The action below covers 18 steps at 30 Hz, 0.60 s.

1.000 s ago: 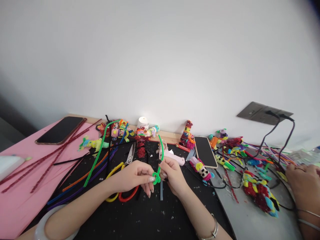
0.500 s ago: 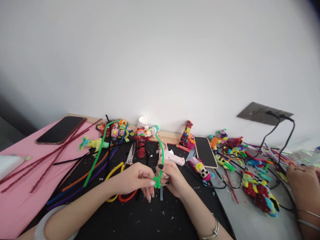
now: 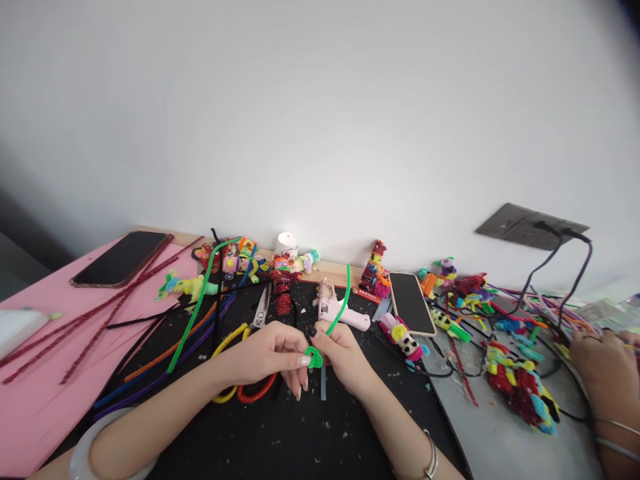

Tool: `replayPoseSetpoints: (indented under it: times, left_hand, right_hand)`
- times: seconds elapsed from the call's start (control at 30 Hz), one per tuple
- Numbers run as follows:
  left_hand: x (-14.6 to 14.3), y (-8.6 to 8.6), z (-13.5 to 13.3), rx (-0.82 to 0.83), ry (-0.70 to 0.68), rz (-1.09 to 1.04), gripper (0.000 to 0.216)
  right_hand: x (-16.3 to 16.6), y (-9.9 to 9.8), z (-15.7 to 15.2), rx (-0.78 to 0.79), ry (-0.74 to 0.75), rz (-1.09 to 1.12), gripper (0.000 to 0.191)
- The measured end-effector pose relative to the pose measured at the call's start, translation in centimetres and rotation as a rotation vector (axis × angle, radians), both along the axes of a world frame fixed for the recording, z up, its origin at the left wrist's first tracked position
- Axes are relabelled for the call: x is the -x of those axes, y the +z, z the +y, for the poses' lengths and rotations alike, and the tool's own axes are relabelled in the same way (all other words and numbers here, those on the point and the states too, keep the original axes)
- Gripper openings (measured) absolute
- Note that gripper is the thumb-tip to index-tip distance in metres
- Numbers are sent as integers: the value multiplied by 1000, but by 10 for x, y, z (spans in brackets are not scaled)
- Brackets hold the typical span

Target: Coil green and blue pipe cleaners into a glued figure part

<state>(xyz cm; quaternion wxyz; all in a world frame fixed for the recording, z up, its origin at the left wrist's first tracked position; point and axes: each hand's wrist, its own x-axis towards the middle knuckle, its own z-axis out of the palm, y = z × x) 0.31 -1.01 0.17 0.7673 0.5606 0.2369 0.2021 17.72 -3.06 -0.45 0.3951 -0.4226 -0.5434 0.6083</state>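
Observation:
Between my hands is a green pipe cleaner point(image 3: 315, 358), its lower end bent into small loops and its straight tail rising up to the right. My left hand point(image 3: 284, 358) pinches the looped end between thumb and fingers. My right hand point(image 3: 341, 348) is closed on the same pipe cleaner, with the thumb at the base of the tail. Just beyond my hands lies a pale pink glue gun point(image 3: 354, 319). Scissors with yellow and red handles point(image 3: 231, 341) lie partly under my left forearm.
Pipe-cleaner figures point(image 3: 281, 283) line the wall side. A dark phone point(image 3: 121, 259) lies on the pink sheet point(image 3: 40, 373) at left, another phone point(image 3: 412, 303) at right. Another person's hand point(image 3: 607, 367) is at far right, near cables running from a wall socket point(image 3: 531, 227).
The green tail has swung to the right and now leans that way. My right hand has shifted its grip on the pipe cleaner, and the loops sit slightly higher.

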Motion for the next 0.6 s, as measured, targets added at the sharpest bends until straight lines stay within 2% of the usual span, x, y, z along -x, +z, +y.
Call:
replayPoseSetpoints:
  times: [0.4, 0.6]
  left_hand:
    - [-3, -3, -1, -61, 108, 6, 25]
    - [-5, 1, -3, -113, 160, 32, 27]
  right_hand:
    - [1, -2, 0, -206, -101, -174, 40]
    - [4, -1, -3, -306, -171, -282, 39]
